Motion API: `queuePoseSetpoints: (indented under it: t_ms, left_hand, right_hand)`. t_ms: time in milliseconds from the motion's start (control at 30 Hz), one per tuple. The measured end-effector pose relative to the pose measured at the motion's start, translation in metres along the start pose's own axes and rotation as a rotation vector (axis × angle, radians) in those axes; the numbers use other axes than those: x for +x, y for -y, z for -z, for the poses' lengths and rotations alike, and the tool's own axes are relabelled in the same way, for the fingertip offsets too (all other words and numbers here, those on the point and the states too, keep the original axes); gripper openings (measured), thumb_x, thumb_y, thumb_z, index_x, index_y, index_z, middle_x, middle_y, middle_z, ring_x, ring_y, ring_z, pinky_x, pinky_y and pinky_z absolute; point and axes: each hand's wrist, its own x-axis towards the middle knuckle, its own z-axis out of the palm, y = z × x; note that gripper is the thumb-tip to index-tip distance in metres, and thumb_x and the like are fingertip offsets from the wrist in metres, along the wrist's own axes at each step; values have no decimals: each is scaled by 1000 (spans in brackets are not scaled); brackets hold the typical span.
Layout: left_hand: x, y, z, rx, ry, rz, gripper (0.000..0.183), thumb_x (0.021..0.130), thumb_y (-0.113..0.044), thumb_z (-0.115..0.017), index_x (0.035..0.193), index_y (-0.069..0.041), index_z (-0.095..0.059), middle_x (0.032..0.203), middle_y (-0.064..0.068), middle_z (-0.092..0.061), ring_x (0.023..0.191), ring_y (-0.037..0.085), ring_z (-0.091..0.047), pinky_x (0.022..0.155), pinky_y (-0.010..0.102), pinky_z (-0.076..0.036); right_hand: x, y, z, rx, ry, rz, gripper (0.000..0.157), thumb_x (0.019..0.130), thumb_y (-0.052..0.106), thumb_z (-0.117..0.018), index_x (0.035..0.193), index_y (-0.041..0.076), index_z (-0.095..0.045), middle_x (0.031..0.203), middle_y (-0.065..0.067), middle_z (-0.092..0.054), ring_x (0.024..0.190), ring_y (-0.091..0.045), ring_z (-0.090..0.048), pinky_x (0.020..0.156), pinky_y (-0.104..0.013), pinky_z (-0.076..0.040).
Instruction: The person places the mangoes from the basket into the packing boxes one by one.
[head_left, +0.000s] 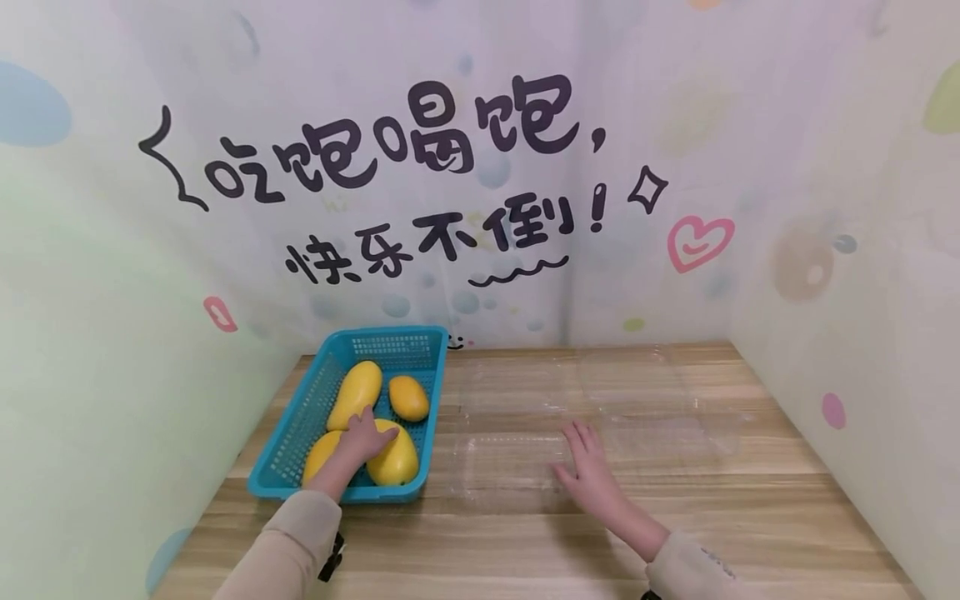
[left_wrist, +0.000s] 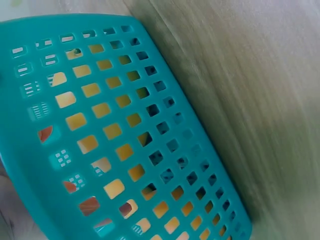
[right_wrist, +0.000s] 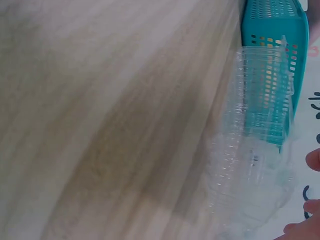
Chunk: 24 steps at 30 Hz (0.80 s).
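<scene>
A blue-green plastic basket (head_left: 432, 433) holds several yellow mangoes. My left hand (head_left: 361, 440) reaches into it over the front mangoes, fingers spread and the thumb lying over the front right mango (head_left: 396, 463). Partly behind that hand and wrist is the front left mango (head_left: 321, 455). Farther back in the basket are a long mango (head_left: 357, 392) and a smaller orange-yellow one (head_left: 408, 398). My right hand (head_left: 595, 477) is held with loosely extended fingers at the right edge of the front left clear plastic box (head_left: 506, 471), holding nothing.
More clear plastic boxes stand on the wooden table (head_left: 480, 554): one at the back (head_left: 513, 387), another at back right (head_left: 633, 379) and one at front right (head_left: 663, 437). A printed wall covering (head_left: 480, 317) closes off the back and both sides.
</scene>
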Motion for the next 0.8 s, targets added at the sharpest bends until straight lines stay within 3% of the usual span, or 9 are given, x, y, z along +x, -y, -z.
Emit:
queuePoseSetpoints:
  t_ms: [433, 800]
  left_hand:
    - [3, 9, 1, -38, 36, 28, 77, 92, -33, -46, 141, 11, -6, 138, 40, -11, 120, 56, -27, 98, 59, -28]
    - [4, 6, -1, -37, 45, 8, 77, 93, -33, -45, 141, 12, -4, 139, 41, -10, 122, 54, -27, 100, 58, -27]
  right_hand:
    - [-3, -19, -11, 215, 107, -300, 67, 76, -8, -50, 135, -15, -20, 138, -42, -7, 126, -57, -13, 99, -63, -21]
    - [1, -21, -18, 245, 82, -314, 64, 72, -19, -34, 133, -23, -13, 137, -43, -13, 128, -53, -13, 105, -59, -12]
